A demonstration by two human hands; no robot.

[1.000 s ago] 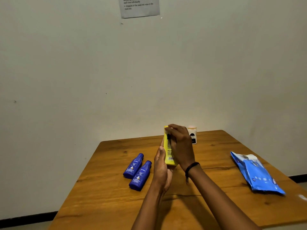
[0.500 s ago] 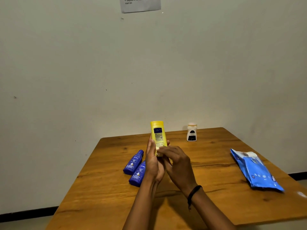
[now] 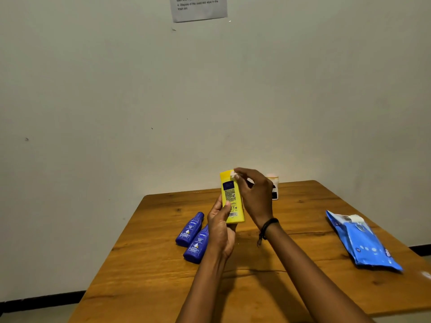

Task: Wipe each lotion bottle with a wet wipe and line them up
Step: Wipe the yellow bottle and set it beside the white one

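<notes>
Above the middle of the bench [image 3: 151, 283], the left hand [image 3: 220, 227] gripped the lower half of the upright yellow bottle [image 3: 231, 199], thumb across its label. The right hand [image 3: 256, 197] pinched a small white wipe [image 3: 233, 175] against the bottle's top. Just left of the left hand, two blue bottles [image 3: 190, 229] lay side by side. A blue wipe pack [image 3: 363, 243] lay near the right edge. A white bottle [image 3: 275, 190] stood at the far edge, partly hidden by the right hand.
</notes>
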